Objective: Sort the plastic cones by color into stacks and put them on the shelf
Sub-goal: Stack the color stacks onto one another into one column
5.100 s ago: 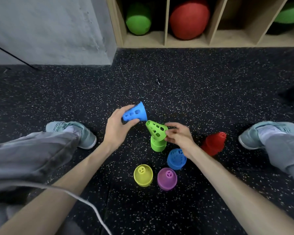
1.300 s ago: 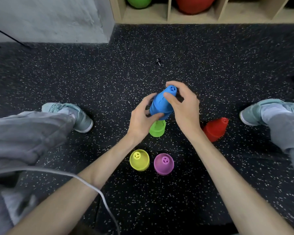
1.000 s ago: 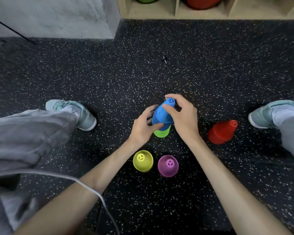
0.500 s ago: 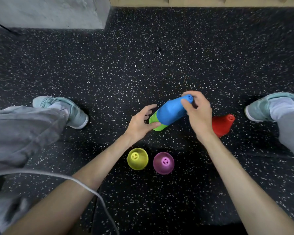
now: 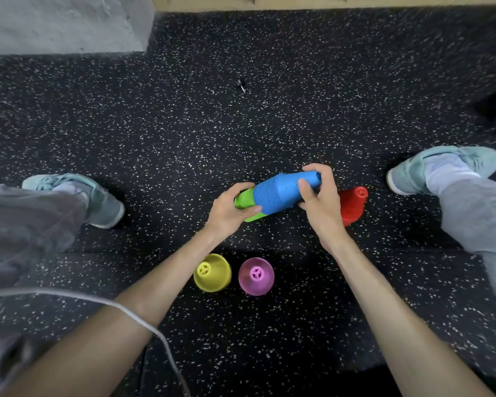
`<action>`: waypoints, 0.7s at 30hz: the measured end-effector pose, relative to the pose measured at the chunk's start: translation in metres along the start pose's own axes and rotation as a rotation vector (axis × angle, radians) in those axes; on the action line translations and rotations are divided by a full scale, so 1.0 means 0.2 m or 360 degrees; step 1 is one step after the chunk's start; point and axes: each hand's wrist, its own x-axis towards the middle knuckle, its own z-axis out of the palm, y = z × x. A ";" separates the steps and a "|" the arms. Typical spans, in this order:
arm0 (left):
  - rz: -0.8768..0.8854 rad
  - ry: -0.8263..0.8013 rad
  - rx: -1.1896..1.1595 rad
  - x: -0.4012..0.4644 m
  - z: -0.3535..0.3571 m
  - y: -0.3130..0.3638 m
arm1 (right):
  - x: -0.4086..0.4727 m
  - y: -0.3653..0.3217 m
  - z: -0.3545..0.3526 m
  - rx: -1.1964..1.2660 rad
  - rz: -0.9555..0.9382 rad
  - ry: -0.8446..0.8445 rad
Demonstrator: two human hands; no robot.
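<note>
Cones are being held off the floor as one joined bundle lying nearly on its side: the blue stack (image 5: 281, 193) is sitting over the green stack (image 5: 245, 200), its long axis running from lower left up to upper right. The left hand (image 5: 229, 209) is curling its fingers round the green wide end, while the right hand (image 5: 320, 200) is gripping the blue narrow tip, thumb across the blue wall. Both hands are thus clamped at opposite ends of that axis, neither nearer than the other. In my judgement the coming move is turning on this line: pulling apart along it would be separating blue from green, and the nested fit may be resisting. Taking the blue stack as landmark, the red stack (image 5: 352, 203) is standing just to its right, partly behind the right hand; the yellow stack (image 5: 212, 272) and purple stack (image 5: 257, 276) are sitting below it, side by side. The shelf edge (image 5: 298, 2) is lying well above it. No brand, label or writing is showing anywhere.
</note>
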 end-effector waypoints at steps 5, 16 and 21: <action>0.0047 0.0043 0.0003 -0.03 0.00 0.01 | -0.02 -0.07 -0.02 -0.0069 -0.0044 -0.0023; 0.0171 0.0049 -0.0025 -0.19 -0.08 0.14 | -0.22 -0.33 -0.10 -0.0283 -0.0305 0.0047; 0.0177 -0.0022 -0.0090 -0.32 -0.10 0.22 | -0.34 -0.47 -0.18 -0.0334 -0.0360 0.0083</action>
